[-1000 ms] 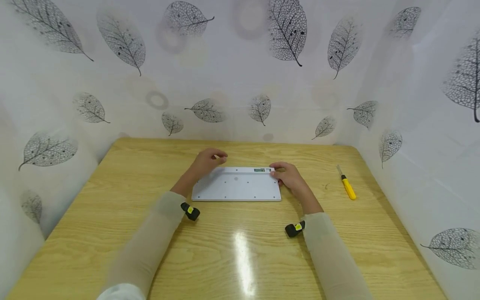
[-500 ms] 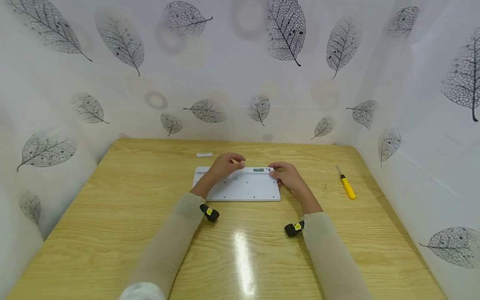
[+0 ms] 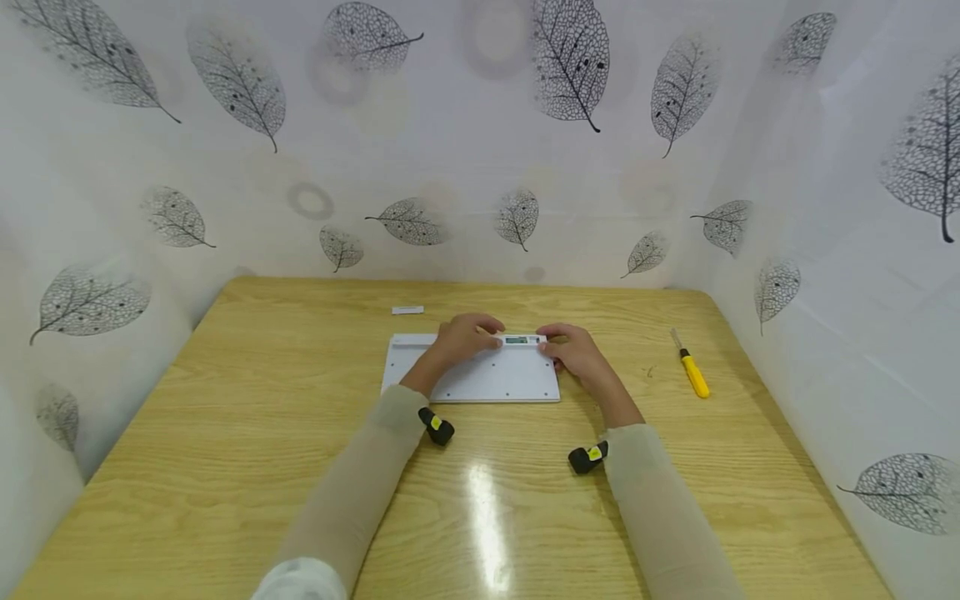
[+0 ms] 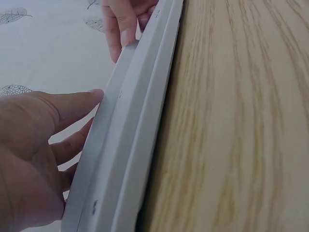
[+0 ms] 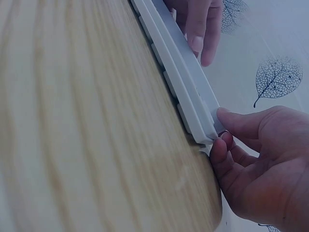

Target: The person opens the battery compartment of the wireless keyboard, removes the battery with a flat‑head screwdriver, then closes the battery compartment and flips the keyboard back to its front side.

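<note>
At the upper middle-left of the frame a narrow white strip (image 3: 407,310), probably a cover already off, lies on the table (image 3: 225,450). Next, my left grip (image 3: 465,337) lightly pinches the far edge of the white keyboard (image 3: 480,382), keys down at centre. Its slot (image 3: 517,340) is not yet covered; the contents are too small to tell. My right grip (image 3: 573,347), closed, pinches the far right corner. Farther right, the yellow-handled screwdriver (image 3: 695,377) lies unused.
</note>
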`<move>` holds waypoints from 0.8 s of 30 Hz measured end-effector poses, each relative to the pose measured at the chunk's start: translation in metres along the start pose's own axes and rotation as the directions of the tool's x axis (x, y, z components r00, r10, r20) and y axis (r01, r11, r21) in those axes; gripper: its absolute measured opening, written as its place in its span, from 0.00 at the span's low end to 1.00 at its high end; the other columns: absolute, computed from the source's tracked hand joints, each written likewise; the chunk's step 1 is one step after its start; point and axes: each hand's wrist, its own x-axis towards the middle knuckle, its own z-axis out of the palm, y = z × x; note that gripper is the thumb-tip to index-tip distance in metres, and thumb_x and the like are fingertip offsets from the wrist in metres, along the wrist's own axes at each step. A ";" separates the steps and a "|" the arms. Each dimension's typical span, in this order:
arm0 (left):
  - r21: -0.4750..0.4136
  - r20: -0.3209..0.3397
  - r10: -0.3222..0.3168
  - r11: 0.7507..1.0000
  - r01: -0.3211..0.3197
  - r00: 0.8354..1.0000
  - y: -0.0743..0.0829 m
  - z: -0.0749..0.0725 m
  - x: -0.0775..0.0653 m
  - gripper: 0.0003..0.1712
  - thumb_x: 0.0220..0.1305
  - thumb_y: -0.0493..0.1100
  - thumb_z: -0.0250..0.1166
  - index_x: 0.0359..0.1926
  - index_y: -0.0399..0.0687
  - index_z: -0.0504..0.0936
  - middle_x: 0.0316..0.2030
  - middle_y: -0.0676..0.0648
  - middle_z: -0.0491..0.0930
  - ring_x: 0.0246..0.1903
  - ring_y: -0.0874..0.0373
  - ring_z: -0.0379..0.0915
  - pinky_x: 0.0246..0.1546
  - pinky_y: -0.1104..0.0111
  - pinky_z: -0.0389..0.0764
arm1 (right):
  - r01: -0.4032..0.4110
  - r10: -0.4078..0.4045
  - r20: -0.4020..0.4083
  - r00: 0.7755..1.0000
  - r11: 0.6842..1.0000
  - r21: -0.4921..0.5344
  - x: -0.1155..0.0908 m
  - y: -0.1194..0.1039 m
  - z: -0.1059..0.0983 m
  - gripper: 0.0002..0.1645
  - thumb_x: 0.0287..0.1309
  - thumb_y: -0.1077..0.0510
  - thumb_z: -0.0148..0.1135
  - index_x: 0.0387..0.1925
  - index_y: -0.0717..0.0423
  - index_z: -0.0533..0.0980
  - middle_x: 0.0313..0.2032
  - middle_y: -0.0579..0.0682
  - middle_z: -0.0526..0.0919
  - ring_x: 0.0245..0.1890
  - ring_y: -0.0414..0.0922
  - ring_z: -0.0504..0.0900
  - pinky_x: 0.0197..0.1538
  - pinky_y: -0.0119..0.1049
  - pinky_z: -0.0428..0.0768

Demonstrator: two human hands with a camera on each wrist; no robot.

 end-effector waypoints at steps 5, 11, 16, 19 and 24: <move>0.081 -0.014 0.010 0.997 -0.009 1.000 -0.001 0.006 0.004 0.16 0.64 0.51 0.69 0.53 0.60 0.87 0.51 0.56 0.86 0.55 0.55 0.77 0.64 0.51 0.58 | -0.001 0.001 0.005 1.000 1.000 0.006 0.000 0.001 0.000 0.21 0.70 0.60 0.60 0.63 0.57 0.76 0.57 0.60 0.77 0.29 0.43 0.74 0.30 0.30 0.76; 0.077 -0.030 0.000 0.997 0.003 1.000 -0.001 0.010 0.004 0.15 0.65 0.51 0.69 0.52 0.61 0.87 0.51 0.57 0.86 0.57 0.55 0.75 0.62 0.50 0.57 | -0.002 0.002 0.001 1.000 1.000 -0.008 -0.001 0.002 -0.002 0.21 0.70 0.58 0.59 0.63 0.56 0.76 0.57 0.58 0.77 0.30 0.43 0.75 0.30 0.31 0.77; 0.085 -0.030 0.009 0.996 -0.006 1.000 -0.001 0.011 0.003 0.15 0.65 0.52 0.69 0.53 0.61 0.87 0.52 0.57 0.86 0.57 0.56 0.76 0.62 0.50 0.57 | 0.010 -0.010 0.004 1.000 1.000 0.025 -0.006 0.002 -0.010 0.24 0.71 0.57 0.58 0.66 0.57 0.73 0.54 0.57 0.76 0.34 0.45 0.75 0.33 0.32 0.78; 0.088 -0.028 0.012 0.996 -0.009 1.000 -0.001 0.011 0.003 0.16 0.65 0.52 0.69 0.53 0.61 0.87 0.52 0.58 0.86 0.57 0.56 0.76 0.63 0.51 0.57 | 0.020 -0.021 0.009 1.000 0.999 0.028 -0.012 0.001 -0.021 0.26 0.73 0.55 0.57 0.68 0.58 0.70 0.53 0.58 0.74 0.33 0.46 0.74 0.33 0.33 0.77; 0.079 -0.034 0.011 0.997 -0.008 0.999 -0.002 0.007 0.001 0.16 0.66 0.52 0.68 0.53 0.61 0.87 0.52 0.57 0.86 0.58 0.56 0.76 0.63 0.50 0.56 | 0.055 -0.056 -0.009 0.998 0.995 -0.079 -0.026 -0.005 -0.048 0.30 0.75 0.51 0.54 0.72 0.58 0.65 0.58 0.59 0.72 0.38 0.51 0.75 0.38 0.38 0.80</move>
